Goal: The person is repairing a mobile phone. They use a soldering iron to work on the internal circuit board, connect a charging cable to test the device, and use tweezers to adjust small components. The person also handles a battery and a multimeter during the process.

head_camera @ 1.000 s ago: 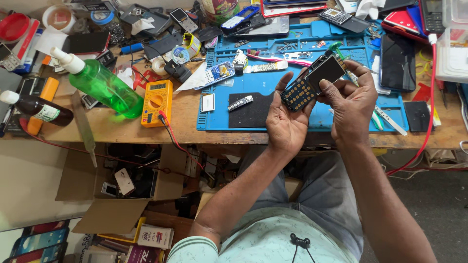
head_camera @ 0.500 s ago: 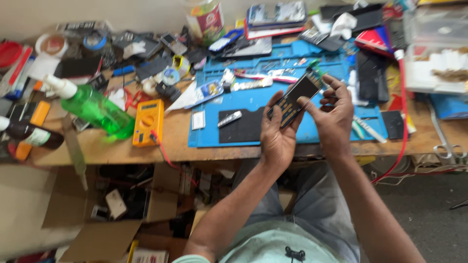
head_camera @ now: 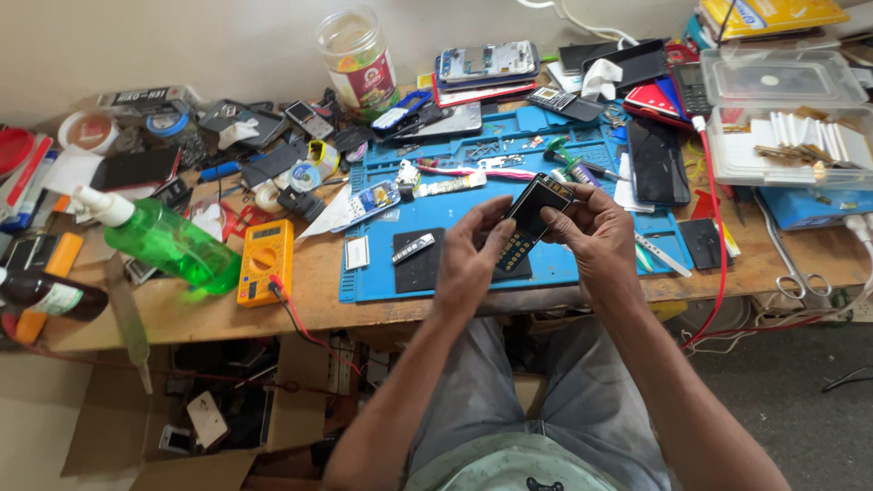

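Note:
Both my hands hold a small black keypad phone (head_camera: 532, 221) tilted above the blue work mat (head_camera: 373, 273). My left hand (head_camera: 473, 259) grips its lower end with the keypad, thumb on the edge. My right hand (head_camera: 596, 232) pinches the upper end by the dark screen. A black rectangular plate (head_camera: 414, 264) and a small silver part (head_camera: 414, 247) lie on the mat just left of my left hand.
A green spray bottle (head_camera: 168, 241) and a yellow multimeter (head_camera: 264, 259) sit on the wooden bench at left. A clear jar (head_camera: 356, 59), stacked phones (head_camera: 486, 64), a black phone (head_camera: 657, 159) and plastic boxes (head_camera: 782, 118) crowd the back and right. Cardboard boxes lie under the bench.
The view has shifted and drawn closer. My hands still hold the phone together, now lower and nearer the mat's front edge.

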